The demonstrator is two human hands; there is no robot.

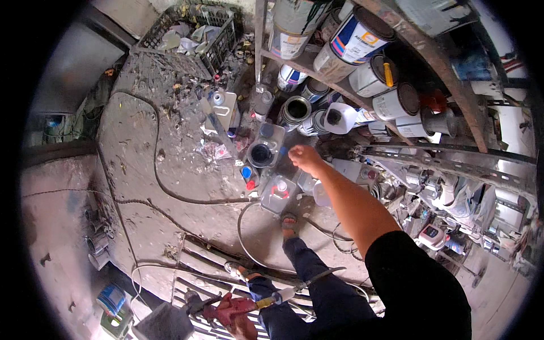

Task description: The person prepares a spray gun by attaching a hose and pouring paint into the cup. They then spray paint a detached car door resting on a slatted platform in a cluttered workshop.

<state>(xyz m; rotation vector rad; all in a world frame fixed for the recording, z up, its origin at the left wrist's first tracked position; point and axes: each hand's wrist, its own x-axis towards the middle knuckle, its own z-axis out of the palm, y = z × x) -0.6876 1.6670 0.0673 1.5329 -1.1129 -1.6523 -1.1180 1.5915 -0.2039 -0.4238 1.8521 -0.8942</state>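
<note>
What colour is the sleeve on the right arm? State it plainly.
The sleeve is black; it shows best in the head view.

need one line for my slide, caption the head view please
Right hand outstretched beside a dark-topped container, over the littered floor, near a rack of paint cans.

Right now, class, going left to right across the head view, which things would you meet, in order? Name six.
Blue container, dark slatted crate, round open tub with dark contents, right hand, white dish, upper yellow handle.
</note>
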